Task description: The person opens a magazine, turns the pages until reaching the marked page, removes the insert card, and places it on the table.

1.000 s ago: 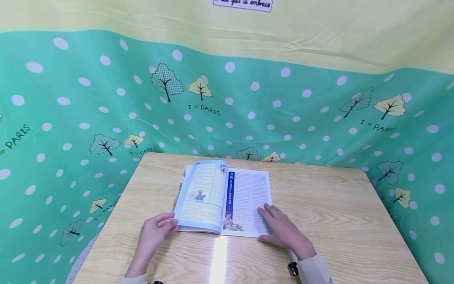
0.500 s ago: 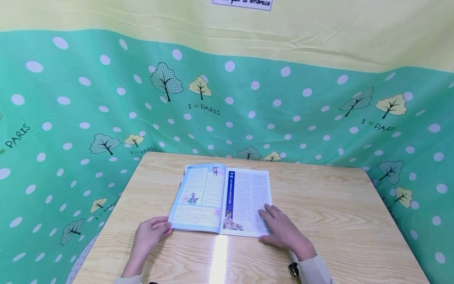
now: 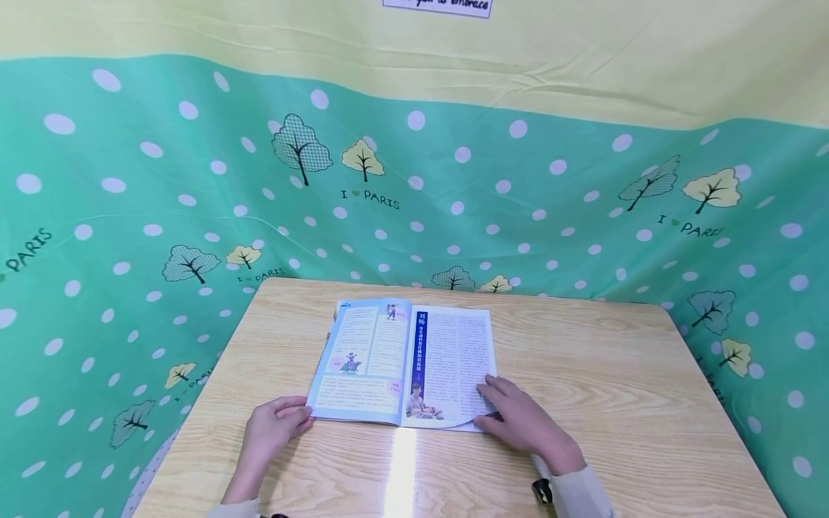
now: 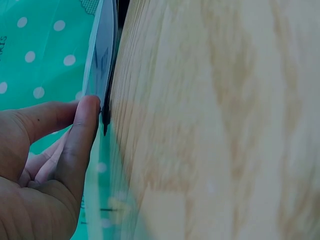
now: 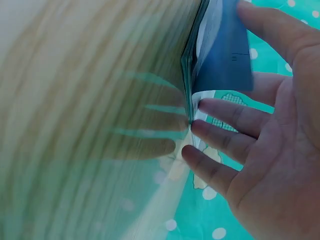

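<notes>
Gripping the two near corners of an open magazine [image 3: 406,360], a person's hands flank it on a wood-grain table [image 3: 615,374]. Closest in, a streak of glare [image 3: 400,475] crosses the tabletop between the forearms. Just beyond, the left hand [image 3: 272,429] pinches the magazine's near left corner between thumb and bent fingers, the palm outside the spread. The right hand [image 3: 521,421] pinches the near corner of the right-side page [image 3: 456,363], which curls up off the sheets beneath; its wrist view shows the thumb on the bent page, a finger passing behind and the others stretched out. That corner appears to be what counts: the page lies leftward of the right hand and beyond it, long axis pointing away from the person, bound edge on the side opposite that hand. The left hand is well apart from it, with the whole left-side page [image 3: 359,367] between. Farther off, past the magazine's top edge and the table's back edge, hangs a green dotted cloth [image 3: 550,216].
</notes>
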### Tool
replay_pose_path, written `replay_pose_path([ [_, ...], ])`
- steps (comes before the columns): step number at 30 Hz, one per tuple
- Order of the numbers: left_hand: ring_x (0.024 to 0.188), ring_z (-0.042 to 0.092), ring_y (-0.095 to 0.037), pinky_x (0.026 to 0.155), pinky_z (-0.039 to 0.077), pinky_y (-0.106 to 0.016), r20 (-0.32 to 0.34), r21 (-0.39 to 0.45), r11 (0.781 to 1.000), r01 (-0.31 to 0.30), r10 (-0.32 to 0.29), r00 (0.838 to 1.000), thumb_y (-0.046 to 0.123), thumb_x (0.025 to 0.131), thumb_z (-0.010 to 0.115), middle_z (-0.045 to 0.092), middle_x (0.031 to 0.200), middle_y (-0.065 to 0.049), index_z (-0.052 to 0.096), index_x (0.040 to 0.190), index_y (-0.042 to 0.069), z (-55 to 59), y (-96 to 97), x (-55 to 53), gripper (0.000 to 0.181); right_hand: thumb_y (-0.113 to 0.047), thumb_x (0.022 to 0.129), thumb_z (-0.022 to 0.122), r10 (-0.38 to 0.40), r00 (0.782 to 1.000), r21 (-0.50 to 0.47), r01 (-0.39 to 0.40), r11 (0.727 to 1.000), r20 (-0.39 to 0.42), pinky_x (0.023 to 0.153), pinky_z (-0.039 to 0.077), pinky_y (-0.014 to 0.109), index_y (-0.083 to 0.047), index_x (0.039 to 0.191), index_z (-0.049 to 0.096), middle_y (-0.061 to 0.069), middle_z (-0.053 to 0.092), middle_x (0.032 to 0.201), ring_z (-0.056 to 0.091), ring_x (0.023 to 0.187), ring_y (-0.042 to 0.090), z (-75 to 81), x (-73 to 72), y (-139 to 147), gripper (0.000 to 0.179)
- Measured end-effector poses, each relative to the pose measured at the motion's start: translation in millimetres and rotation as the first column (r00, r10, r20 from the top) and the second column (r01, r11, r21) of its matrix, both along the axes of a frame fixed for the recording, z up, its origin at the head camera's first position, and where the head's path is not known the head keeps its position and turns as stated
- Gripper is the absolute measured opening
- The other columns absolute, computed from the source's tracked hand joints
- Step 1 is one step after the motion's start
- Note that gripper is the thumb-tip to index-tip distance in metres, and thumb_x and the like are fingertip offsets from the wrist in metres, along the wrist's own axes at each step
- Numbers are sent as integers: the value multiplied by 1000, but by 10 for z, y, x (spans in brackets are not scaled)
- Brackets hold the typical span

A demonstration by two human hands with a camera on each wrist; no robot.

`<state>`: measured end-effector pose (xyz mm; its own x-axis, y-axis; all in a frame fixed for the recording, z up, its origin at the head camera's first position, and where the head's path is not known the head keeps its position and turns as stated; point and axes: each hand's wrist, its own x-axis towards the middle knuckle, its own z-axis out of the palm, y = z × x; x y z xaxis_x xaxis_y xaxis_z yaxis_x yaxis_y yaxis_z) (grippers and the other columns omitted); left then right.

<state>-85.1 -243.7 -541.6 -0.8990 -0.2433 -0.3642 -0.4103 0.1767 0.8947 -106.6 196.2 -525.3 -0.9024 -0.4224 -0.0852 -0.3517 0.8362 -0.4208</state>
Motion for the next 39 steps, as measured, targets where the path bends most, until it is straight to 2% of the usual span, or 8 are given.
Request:
replay_pose_path([
  [9,82,73,-24,73,64,-28,-13,-15,1000,3,-4,1000,1,90,71,73,98,-18,60,123,-11,23,-6,20,36,-39,96,67,-145,987,-94,138,986,-71,114,39,52,-1,153,37,19,46,149,42,138,36,-15,-48,72,75],
  [13,85,73,-25,75,64,-27,-19,-29,999,17,-17,1000,3,91,71,73,101,-18,60,124,-10,44,-30,38,37,-46,98,61,-189,980,-67,185,980,-64,113,39,56,1,149,42,22,49,146,44,135,40,-12,-66,52,72],
  [16,89,73,-25,78,64,-32,-21,-151,987,50,-54,998,13,93,71,74,102,-15,62,124,-6,75,-54,62,37,-47,100,57,-173,983,-34,171,985,-59,113,40,57,2,145,49,24,50,144,45,134,41,-9,-66,27,66],
  [20,96,72,-28,84,61,-41,-56,-361,929,78,-105,993,23,95,70,74,105,-12,66,123,0,146,-50,89,37,-49,102,53,-129,989,-39,127,991,-65,113,39,55,0,147,46,22,48,147,44,135,40,-8,-64,-17,66],
  [22,99,71,-29,85,61,-43,-90,-396,915,73,-118,989,24,95,70,74,107,-13,67,123,1,195,-19,91,36,-50,102,51,-115,990,-56,111,992,-77,114,39,54,-2,149,44,21,47,148,43,136,39,-6,-65,-39,68],
  [26,102,70,-29,84,62,-37,-135,-330,941,70,-120,983,27,94,73,73,110,-14,67,124,1,280,95,62,40,-45,104,51,-86,989,-93,75,993,-118,115,39,52,-4,151,42,21,46,149,43,136,39,13,-75,-95,64],
  [32,102,70,-28,84,62,-28,-161,-64,993,103,-112,981,26,90,77,72,112,-14,65,126,0,331,335,-12,46,-43,101,56,-68,991,-81,59,995,-115,114,39,54,-8,155,36,22,42,151,41,137,39,32,-98,-194,67],
  [39,99,70,-36,83,62,-31,-226,173,967,186,-145,963,20,87,81,72,107,-19,64,124,-6,380,695,-99,49,-56,100,52,-51,995,-69,45,997,-86,114,38,56,-16,159,29,22,38,154,39,138,41,62,-123,-333,74],
])
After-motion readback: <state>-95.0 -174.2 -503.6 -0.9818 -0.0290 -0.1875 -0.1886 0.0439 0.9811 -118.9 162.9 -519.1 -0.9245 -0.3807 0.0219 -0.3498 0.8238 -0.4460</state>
